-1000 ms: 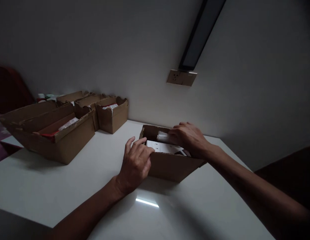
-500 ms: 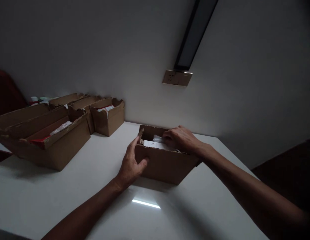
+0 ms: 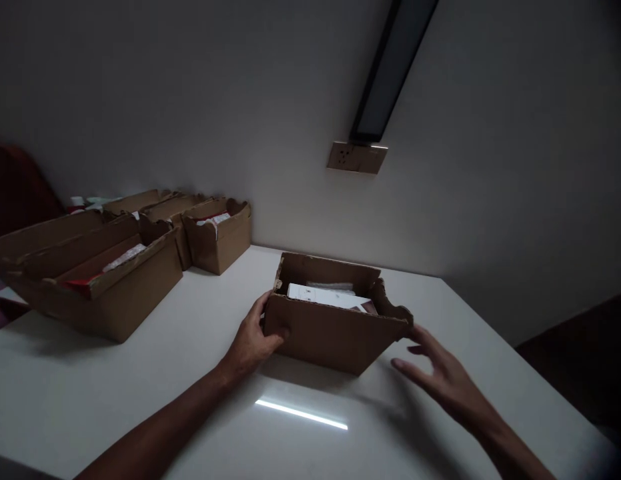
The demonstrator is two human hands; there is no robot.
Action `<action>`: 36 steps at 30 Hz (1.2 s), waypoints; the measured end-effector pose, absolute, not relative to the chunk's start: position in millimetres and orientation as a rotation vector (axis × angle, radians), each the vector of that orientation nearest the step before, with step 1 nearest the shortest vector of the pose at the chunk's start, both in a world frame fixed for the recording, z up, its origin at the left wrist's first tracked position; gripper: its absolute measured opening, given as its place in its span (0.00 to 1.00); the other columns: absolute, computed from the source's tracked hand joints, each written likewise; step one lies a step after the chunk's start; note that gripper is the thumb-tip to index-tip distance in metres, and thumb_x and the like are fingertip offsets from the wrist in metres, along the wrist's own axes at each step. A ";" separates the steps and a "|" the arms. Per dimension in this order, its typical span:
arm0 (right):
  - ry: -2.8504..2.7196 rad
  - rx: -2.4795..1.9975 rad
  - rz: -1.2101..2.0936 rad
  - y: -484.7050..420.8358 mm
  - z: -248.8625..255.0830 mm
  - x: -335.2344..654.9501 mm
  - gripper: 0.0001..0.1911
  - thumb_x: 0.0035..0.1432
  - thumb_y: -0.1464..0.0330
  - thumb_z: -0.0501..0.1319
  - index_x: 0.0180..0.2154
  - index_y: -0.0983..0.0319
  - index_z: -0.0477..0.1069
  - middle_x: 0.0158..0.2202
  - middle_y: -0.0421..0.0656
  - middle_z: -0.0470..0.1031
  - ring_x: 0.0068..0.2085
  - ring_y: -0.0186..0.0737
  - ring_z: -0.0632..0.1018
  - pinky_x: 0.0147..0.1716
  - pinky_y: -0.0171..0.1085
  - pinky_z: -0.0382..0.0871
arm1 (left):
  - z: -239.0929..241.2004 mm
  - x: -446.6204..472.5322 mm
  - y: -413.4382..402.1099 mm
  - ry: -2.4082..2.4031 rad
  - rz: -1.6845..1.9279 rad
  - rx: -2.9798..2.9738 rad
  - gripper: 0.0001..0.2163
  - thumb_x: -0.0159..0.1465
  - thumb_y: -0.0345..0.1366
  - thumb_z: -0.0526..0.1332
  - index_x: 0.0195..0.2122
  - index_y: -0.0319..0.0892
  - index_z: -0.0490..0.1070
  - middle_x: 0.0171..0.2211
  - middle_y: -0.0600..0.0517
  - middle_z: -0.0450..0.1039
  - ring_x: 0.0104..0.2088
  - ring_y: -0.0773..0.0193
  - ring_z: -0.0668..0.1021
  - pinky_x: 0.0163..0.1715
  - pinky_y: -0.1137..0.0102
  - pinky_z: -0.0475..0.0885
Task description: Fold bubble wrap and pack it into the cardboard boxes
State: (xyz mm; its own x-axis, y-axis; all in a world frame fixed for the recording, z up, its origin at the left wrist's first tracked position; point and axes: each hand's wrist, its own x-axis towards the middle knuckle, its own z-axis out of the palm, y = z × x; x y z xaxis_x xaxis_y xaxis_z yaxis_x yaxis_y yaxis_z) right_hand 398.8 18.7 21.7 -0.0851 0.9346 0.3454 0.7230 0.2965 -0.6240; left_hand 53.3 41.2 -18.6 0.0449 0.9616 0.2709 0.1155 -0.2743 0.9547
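Observation:
An open-topped cardboard box (image 3: pixel 320 340) with ragged cut edges stands on the white table in front of me. Inside lie a white carton (image 3: pixel 325 297) with small print and a bubble-wrapped item (image 3: pixel 335 287) behind it. My left hand (image 3: pixel 253 341) grips the left end of the box, thumb on the front wall and fingers round the side. At the right end, my right hand (image 3: pixel 435 367) is open with fingers spread; its fingertips are close to the box corner, and whether they touch it I cannot tell.
Several more cardboard boxes stand to the left, among them a long box (image 3: pixel 140 300) with red and bubble-wrapped contents and a smaller box (image 3: pixel 233 241) by the wall. A wall socket (image 3: pixel 357 158) sits below a dark framed panel (image 3: pixel 393 73). The white table (image 3: pixel 200 393) ends at the right.
My right hand has come out of the box and moved down to its right end, fingers opening. My left hand has slid slightly lower on the left end. The carton is now more exposed.

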 end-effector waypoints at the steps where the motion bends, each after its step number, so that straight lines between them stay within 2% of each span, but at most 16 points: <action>1: -1.894 -1.455 0.453 20.3 14.1 389.8 0.34 0.53 0.52 0.66 0.59 0.57 0.67 0.56 0.51 0.75 0.52 0.53 0.78 0.46 0.49 0.76 | -19.6 53.3 41.2 1.140 1.318 1.503 0.31 0.56 0.32 0.65 0.62 0.42 0.60 0.54 0.42 0.74 0.51 0.54 0.79 0.48 0.61 0.78; 3: -1.898 -1.428 0.535 24.6 6.2 370.1 0.32 0.55 0.51 0.64 0.57 0.59 0.68 0.56 0.51 0.75 0.53 0.53 0.77 0.47 0.49 0.76 | -20.1 55.4 41.2 1.145 1.300 1.482 0.31 0.56 0.32 0.65 0.61 0.41 0.61 0.52 0.42 0.75 0.48 0.54 0.80 0.46 0.61 0.78; 4: -1.882 -1.439 0.547 25.9 5.0 362.1 0.31 0.55 0.51 0.63 0.55 0.60 0.70 0.53 0.51 0.77 0.50 0.54 0.78 0.44 0.49 0.76 | -19.7 57.7 40.6 1.148 1.296 1.479 0.30 0.56 0.32 0.65 0.61 0.41 0.62 0.51 0.43 0.76 0.48 0.53 0.80 0.45 0.61 0.78; 7: -1.822 -1.524 0.486 19.2 3.6 353.8 0.25 0.54 0.50 0.62 0.45 0.61 0.74 0.39 0.49 0.81 0.35 0.51 0.80 0.31 0.47 0.77 | -18.0 67.7 32.6 1.148 1.320 1.489 0.30 0.57 0.31 0.64 0.62 0.42 0.62 0.53 0.44 0.75 0.51 0.53 0.79 0.48 0.59 0.78; 10: -1.803 -1.558 0.410 -2.5 -0.7 359.5 0.20 0.54 0.49 0.62 0.33 0.59 0.75 0.28 0.45 0.79 0.24 0.45 0.75 0.21 0.43 0.72 | -19.2 71.6 12.1 1.066 1.370 1.531 0.32 0.57 0.30 0.65 0.64 0.43 0.60 0.58 0.42 0.72 0.56 0.53 0.76 0.54 0.58 0.75; 14: -1.831 -1.506 0.436 -22.2 -1.1 341.8 0.17 0.55 0.51 0.62 0.28 0.58 0.74 0.22 0.42 0.75 0.21 0.43 0.73 0.18 0.40 0.69 | -24.4 48.1 -22.2 1.108 1.444 1.586 0.31 0.59 0.31 0.66 0.64 0.44 0.62 0.59 0.42 0.71 0.59 0.50 0.75 0.57 0.56 0.74; 16: -1.874 -1.429 0.484 -19.0 6.2 318.6 0.17 0.55 0.52 0.62 0.29 0.59 0.75 0.25 0.43 0.76 0.23 0.43 0.74 0.20 0.41 0.72 | -22.6 29.2 -34.0 1.254 1.517 1.598 0.30 0.60 0.32 0.66 0.64 0.45 0.63 0.57 0.43 0.74 0.57 0.49 0.76 0.55 0.55 0.75; 19: -1.929 -1.293 0.556 -6.7 23.8 288.5 0.17 0.57 0.52 0.62 0.32 0.59 0.76 0.31 0.45 0.79 0.32 0.48 0.79 0.27 0.43 0.77 | -12.0 11.0 -43.6 1.423 1.637 1.620 0.28 0.62 0.34 0.64 0.63 0.46 0.64 0.56 0.43 0.75 0.57 0.48 0.76 0.57 0.52 0.74; 24: -2.002 -1.285 0.532 9.3 38.8 280.0 0.18 0.58 0.51 0.62 0.34 0.59 0.77 0.29 0.45 0.79 0.36 0.52 0.81 0.29 0.44 0.78 | -7.2 11.2 -56.0 1.461 1.698 1.528 0.22 0.64 0.35 0.62 0.60 0.44 0.66 0.53 0.44 0.76 0.56 0.51 0.77 0.56 0.53 0.75; 28: -2.115 -1.204 0.664 36.5 33.8 264.9 0.19 0.57 0.52 0.63 0.38 0.61 0.77 0.37 0.48 0.81 0.40 0.53 0.81 0.39 0.48 0.78 | -25.0 3.3 -70.9 1.579 1.683 1.380 0.26 0.64 0.36 0.62 0.63 0.45 0.62 0.56 0.43 0.74 0.56 0.51 0.77 0.54 0.56 0.76; 31: -2.192 -1.120 0.850 69.9 29.1 229.5 0.22 0.54 0.51 0.65 0.40 0.63 0.77 0.42 0.50 0.81 0.44 0.57 0.80 0.43 0.52 0.77 | -35.9 -14.5 -80.5 1.674 1.710 1.320 0.28 0.64 0.34 0.60 0.65 0.45 0.59 0.58 0.42 0.72 0.58 0.51 0.76 0.55 0.56 0.75; 34: -2.229 -0.893 1.107 106.0 26.5 184.4 0.31 0.52 0.49 0.67 0.52 0.61 0.74 0.53 0.51 0.78 0.53 0.59 0.77 0.52 0.54 0.73 | -40.8 -34.2 -84.9 1.744 1.757 1.311 0.30 0.63 0.32 0.59 0.67 0.46 0.56 0.62 0.42 0.68 0.61 0.49 0.72 0.58 0.52 0.72; 36: -2.247 -0.772 1.180 127.1 23.7 156.2 0.36 0.51 0.48 0.67 0.57 0.60 0.70 0.58 0.51 0.74 0.57 0.58 0.75 0.55 0.53 0.71 | -44.6 -44.1 -84.7 1.788 1.762 1.327 0.33 0.63 0.31 0.58 0.69 0.47 0.52 0.65 0.42 0.64 0.64 0.48 0.69 0.60 0.50 0.69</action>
